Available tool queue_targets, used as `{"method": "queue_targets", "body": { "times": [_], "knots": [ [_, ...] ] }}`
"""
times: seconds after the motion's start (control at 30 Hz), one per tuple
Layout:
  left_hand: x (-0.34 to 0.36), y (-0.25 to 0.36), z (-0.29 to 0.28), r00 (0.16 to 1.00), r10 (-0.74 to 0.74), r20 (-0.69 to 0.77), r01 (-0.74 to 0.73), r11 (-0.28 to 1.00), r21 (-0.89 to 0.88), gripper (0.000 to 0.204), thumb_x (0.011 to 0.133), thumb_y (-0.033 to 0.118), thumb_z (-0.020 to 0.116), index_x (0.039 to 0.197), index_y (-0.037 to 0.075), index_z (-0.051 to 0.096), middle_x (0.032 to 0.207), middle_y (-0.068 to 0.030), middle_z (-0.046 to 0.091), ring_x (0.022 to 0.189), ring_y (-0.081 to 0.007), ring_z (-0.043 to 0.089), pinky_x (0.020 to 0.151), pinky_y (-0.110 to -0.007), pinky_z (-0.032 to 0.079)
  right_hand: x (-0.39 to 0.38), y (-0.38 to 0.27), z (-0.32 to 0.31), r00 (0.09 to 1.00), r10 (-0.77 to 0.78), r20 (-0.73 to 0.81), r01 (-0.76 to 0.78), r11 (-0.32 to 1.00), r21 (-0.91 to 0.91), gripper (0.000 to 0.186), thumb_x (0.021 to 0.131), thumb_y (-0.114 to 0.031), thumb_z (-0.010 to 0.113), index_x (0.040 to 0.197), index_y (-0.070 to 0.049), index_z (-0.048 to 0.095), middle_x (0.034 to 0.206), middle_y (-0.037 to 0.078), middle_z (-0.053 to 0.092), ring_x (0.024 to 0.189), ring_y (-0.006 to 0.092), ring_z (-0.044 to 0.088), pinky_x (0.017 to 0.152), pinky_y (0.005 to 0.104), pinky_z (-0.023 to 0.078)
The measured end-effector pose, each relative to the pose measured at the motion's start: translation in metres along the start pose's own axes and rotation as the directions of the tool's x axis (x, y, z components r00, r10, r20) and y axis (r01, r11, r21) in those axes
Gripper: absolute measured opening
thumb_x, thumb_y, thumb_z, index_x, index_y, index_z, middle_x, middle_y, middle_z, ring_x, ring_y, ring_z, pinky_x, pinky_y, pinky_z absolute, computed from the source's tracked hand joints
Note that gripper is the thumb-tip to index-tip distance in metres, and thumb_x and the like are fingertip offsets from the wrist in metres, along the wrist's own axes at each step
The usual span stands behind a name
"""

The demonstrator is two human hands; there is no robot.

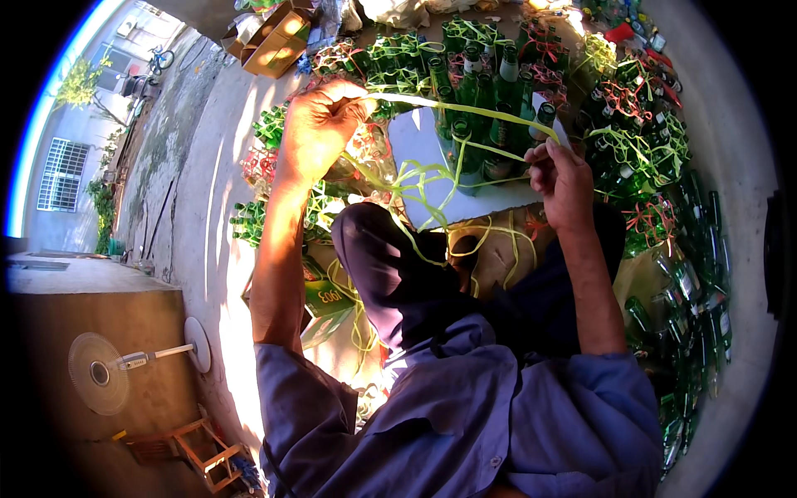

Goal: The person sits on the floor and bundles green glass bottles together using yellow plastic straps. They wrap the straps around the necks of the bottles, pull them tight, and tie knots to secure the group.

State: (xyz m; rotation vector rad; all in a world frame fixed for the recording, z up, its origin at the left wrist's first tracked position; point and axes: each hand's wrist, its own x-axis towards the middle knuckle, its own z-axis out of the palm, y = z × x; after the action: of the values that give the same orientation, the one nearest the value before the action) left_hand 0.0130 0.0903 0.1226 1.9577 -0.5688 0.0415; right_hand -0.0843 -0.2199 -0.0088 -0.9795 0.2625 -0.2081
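My left hand (317, 131) is closed on a pale yellow-green plastic strap (448, 105), up at the left of a group of green glass bottles (498, 75). The strap stretches across the bottle necks to my right hand (561, 184), whose fingers are closed on it at the right of the group. A pale pointed piece rises by my right thumb; I cannot make out what it is. A few bottles stand on a white board (415, 141) beyond my knees (361, 232). Loops of loose strap (423, 187) hang over the board and down between my legs.
Bundles of bottles tied with red and green straps (631, 149) surround me, with loose bottles (697, 282) lying along the right. Cardboard boxes (266, 41) are at the back left. A standing fan (100, 373) and a wooden frame (207, 461) are at the lower left.
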Motion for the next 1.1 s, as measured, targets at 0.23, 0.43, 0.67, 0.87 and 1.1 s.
{"method": "queue_targets", "body": {
  "times": [0.23, 0.43, 0.67, 0.87, 1.1],
  "knots": [
    [0.016, -0.034, -0.004, 1.0, -0.004, -0.005, 0.004, 0.997, -0.079, 0.009, 0.093, 0.005, 0.071, 0.1, 0.0, 0.072, 0.081, 0.0024, 0.067, 0.069, -0.0026, 0.052, 0.06, -0.02, 0.041, -0.001, 0.002, -0.001, 1.0, -0.012, 0.016, 0.012, 1.0, -0.009, 0.024, 0.1, -0.019, 0.058, 0.088, 0.0, 0.068, 0.083, 0.012, 0.072, 0.057, 0.0114, 0.059, 0.048, 0.0237, 0.044],
    [0.04, -0.052, 0.008, 1.0, -0.007, -0.028, 0.003, 0.991, -0.134, 0.012, 0.094, 0.012, 0.071, 0.098, 0.001, 0.072, 0.073, 0.0052, 0.061, 0.062, -0.0027, 0.048, 0.055, -0.021, 0.038, 0.0, 0.001, -0.003, 1.0, -0.026, 0.002, 0.026, 1.0, 0.002, 0.025, 0.1, -0.02, 0.058, 0.088, -0.001, 0.068, 0.083, 0.012, 0.072, 0.057, 0.0113, 0.059, 0.048, 0.0236, 0.044],
    [0.081, -0.046, 0.043, 0.995, -0.096, -0.03, 0.087, 0.971, -0.221, 0.012, 0.093, 0.016, 0.072, 0.094, 0.004, 0.073, 0.06, 0.0089, 0.05, 0.049, -0.0017, 0.038, 0.045, -0.023, 0.028, 0.002, -0.001, -0.002, 0.999, -0.018, -0.035, 0.019, 1.0, 0.016, 0.027, 0.1, -0.024, 0.059, 0.086, -0.002, 0.068, 0.083, 0.011, 0.071, 0.057, 0.0103, 0.057, 0.049, 0.0233, 0.044],
    [0.132, -0.05, 0.072, 0.998, -0.054, 0.04, 0.056, 0.997, -0.05, 0.013, 0.093, 0.021, 0.072, 0.095, 0.009, 0.076, 0.06, 0.0071, 0.053, 0.052, -0.0031, 0.04, 0.048, -0.023, 0.03, 0.006, -0.006, -0.013, 0.997, -0.024, -0.069, 0.023, 1.0, -0.013, 0.024, 0.1, -0.021, 0.061, 0.087, -0.002, 0.068, 0.084, 0.011, 0.072, 0.058, 0.0091, 0.057, 0.05, 0.0223, 0.043],
    [0.179, -0.061, 0.101, 0.996, 0.013, 0.084, -0.02, 0.996, 0.092, 0.019, 0.089, 0.025, 0.073, 0.095, 0.008, 0.077, 0.067, 0.0002, 0.066, 0.064, -0.0055, 0.053, 0.063, -0.027, 0.048, 0.016, -0.002, -0.023, 0.997, 0.0, -0.071, 0.0, 1.0, 0.001, 0.024, 0.1, -0.021, 0.061, 0.088, -0.001, 0.068, 0.086, 0.011, 0.072, 0.058, 0.0095, 0.057, 0.051, 0.0226, 0.043]
  ]
}}
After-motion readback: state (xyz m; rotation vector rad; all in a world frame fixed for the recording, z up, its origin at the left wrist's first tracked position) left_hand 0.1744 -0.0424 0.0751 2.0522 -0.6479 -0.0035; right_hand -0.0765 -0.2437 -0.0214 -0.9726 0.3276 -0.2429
